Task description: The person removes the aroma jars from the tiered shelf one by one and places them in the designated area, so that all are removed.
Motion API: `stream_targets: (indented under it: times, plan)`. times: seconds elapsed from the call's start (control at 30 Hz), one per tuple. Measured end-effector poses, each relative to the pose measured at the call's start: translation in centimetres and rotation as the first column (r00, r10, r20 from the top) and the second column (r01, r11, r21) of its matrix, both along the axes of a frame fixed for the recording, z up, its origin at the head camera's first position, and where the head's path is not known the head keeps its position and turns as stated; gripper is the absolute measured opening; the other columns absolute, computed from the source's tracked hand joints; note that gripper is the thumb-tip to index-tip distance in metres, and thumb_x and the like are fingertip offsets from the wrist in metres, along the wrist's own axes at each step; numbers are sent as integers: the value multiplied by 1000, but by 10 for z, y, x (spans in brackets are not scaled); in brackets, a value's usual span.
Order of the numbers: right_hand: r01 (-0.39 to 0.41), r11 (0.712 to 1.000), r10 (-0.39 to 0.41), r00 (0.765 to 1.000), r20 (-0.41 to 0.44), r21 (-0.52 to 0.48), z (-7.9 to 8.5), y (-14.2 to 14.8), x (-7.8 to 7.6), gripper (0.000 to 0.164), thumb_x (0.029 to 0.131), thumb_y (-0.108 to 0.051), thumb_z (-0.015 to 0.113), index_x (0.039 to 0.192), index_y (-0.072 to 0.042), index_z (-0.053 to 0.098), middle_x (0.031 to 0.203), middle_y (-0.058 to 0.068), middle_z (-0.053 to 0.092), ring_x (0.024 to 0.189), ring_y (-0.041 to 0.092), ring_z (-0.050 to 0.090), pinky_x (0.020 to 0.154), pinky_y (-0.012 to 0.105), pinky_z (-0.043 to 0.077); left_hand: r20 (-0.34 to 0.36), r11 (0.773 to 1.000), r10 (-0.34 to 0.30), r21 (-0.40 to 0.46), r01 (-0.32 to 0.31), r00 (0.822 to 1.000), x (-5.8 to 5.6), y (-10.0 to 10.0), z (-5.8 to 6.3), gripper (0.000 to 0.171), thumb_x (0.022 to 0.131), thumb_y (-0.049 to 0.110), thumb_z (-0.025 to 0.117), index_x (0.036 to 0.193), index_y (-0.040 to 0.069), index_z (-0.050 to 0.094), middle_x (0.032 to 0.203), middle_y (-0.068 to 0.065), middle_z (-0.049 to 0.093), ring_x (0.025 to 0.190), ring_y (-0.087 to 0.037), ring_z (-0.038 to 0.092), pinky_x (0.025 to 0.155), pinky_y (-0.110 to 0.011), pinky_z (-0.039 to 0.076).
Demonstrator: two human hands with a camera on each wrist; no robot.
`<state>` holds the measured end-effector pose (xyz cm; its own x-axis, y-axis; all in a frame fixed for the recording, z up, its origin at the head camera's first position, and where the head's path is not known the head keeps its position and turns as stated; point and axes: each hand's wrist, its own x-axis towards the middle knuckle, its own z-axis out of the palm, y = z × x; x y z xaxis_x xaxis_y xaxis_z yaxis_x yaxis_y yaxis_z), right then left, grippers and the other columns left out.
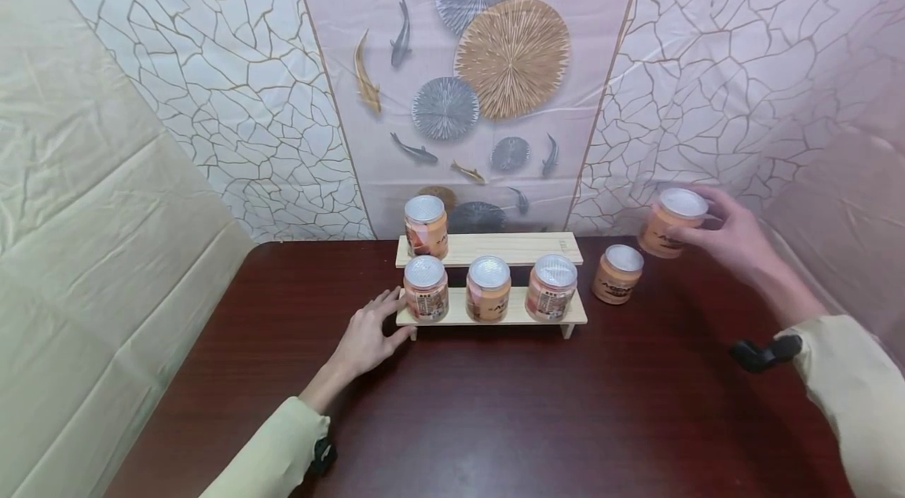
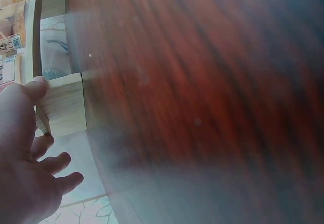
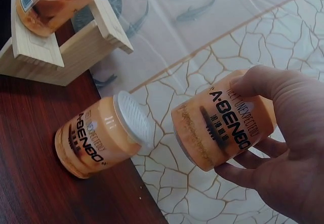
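Note:
My right hand (image 1: 731, 235) grips an orange jar (image 3: 220, 120) with a white lid, thumb on one side and fingers round the other. Beside it, a second orange jar (image 3: 98, 135) stands on the table, right of a two-tier wooden rack (image 1: 495, 249). At the rack's left end my left hand (image 1: 369, 331) touches the lower shelf, thumb at its front edge and the other fingers spread. On that lower shelf stand a left jar (image 1: 426, 290), a middle jar (image 1: 488, 290) and a right jar (image 1: 551, 290). One more jar (image 1: 426, 227) occupies the upper shelf's left end.
The dark red-brown table (image 1: 481, 404) reaches back to a hanging cloth (image 1: 452, 192) printed with fish and round leaf shapes. Pale cloth walls (image 1: 106, 247) close in both sides. A black strap (image 1: 767, 353) sits at the right wrist.

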<state>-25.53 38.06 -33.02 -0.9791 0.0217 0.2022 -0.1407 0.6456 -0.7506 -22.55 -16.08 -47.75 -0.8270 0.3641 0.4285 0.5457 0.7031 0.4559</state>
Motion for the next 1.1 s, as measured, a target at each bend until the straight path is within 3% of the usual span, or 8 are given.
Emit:
stream_targets:
  times: [0.17,0.4,0.93,1.0,1.1]
  plan:
    - [12,1000,-12,1000,-2,9,-4,5,1,78,89,-27,79,152,-8,37,135,13,49,109,14,51,74,12,44,0,1000,3,-3,-3,1000,0,0,0,52,84,23,83,127,-1,66,137,-26,55,126,-46,51,98,-63,44]
    - [17,1000,-17,1000,23,16,-8,9,2,84,90,-28,77,154,-2,29,141,30,45,124,46,46,70,9,41,-2,1000,2,1,-2,1000,0,0,0,52,84,23,83,128,-1,67,137,-26,55,126,-47,52,98,-63,44]
    - [20,1000,-20,999,47,0,-25,17,4,86,91,-23,77,153,6,24,145,39,37,123,54,44,71,11,43,2,1000,-12,7,12,1000,-2,0,0,51,84,21,83,126,-2,67,137,-25,56,126,-46,52,104,-61,39]
    - [20,1000,-20,999,37,-2,-30,17,4,85,91,-21,76,152,7,24,144,39,38,115,38,54,71,8,42,3,1000,-9,4,9,1000,-1,0,0,51,84,21,83,126,-2,67,137,-25,56,126,-46,52,104,-62,39]
    - [31,999,-31,999,24,12,-36,17,4,84,91,-20,76,152,8,26,140,38,42,111,29,53,77,11,40,4,1000,-9,1,9,1000,-2,-1,0,50,84,22,82,126,-2,67,137,-25,56,126,-46,52,104,-62,39]
